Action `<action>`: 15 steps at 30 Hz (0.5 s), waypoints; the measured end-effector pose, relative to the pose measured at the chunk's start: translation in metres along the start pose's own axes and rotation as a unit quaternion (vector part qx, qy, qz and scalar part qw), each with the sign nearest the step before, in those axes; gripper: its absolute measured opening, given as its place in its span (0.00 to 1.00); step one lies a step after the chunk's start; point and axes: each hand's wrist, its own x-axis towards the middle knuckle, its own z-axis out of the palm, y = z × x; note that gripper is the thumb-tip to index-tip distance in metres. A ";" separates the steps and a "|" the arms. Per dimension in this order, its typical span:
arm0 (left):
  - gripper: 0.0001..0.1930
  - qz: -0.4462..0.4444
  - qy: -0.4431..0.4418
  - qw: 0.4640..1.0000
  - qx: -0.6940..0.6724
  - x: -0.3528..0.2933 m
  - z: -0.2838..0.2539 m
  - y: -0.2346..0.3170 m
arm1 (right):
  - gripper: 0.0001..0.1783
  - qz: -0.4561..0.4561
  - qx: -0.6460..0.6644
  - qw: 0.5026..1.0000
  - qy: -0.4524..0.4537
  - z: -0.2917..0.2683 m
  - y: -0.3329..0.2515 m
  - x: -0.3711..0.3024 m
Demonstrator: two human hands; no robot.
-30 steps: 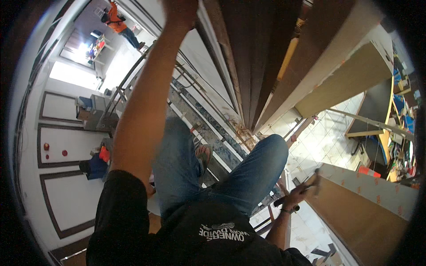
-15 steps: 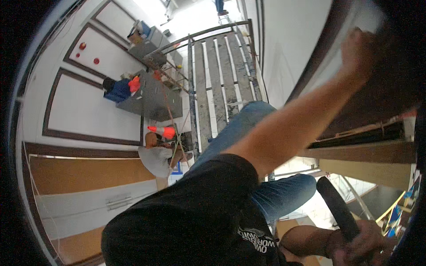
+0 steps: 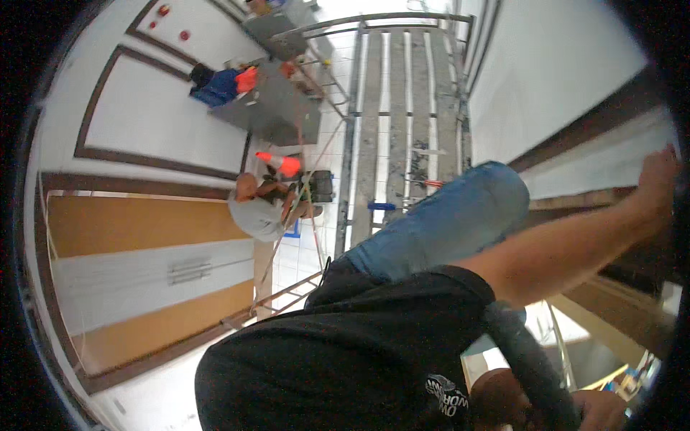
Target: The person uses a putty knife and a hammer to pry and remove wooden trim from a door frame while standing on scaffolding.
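My left arm stretches to the right across a dark-trimmed white wall. At its end my left hand [image 3: 658, 184] is close to the wall's lower ledge; its fingers are too dark and blurred to read, and I cannot tell whether it touches. Low on the right, my right hand [image 3: 605, 409] is closed around a thick, dark cylindrical tool [image 3: 528, 352]. The tool slants up and left toward my black sleeve, and its lower end is hidden. My bent knee in blue jeans [image 3: 460, 215] is over the scaffold planks [image 3: 397, 129].
Metal rails [image 3: 352, 144] edge the plank platform, where a blue object [image 3: 381, 206] lies. Below on the left, a person in a light shirt [image 3: 257, 215] sits near an orange cone [image 3: 280, 164]. Grey cabinets [image 3: 273, 108] stand behind. Wooden boards [image 3: 611, 316] are at the right.
My view has shifted, so the platform appears farther right. The left hand now appears lower and nearer the right edge. My right hand still grips the dark tool.
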 end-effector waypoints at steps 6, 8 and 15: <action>0.19 0.036 -0.057 0.997 0.045 -0.016 -0.022 -0.008 | 0.13 -0.096 -0.081 0.991 0.052 -0.014 -0.041 -0.029; 0.17 0.090 -0.046 0.995 0.012 -0.006 -0.044 -0.004 | 0.13 -0.123 -0.096 0.985 0.069 -0.011 -0.052 -0.037; 0.23 0.083 -0.134 0.987 -0.021 -0.016 -0.061 0.014 | 0.14 -0.165 -0.171 0.957 0.168 -0.008 -0.051 -0.086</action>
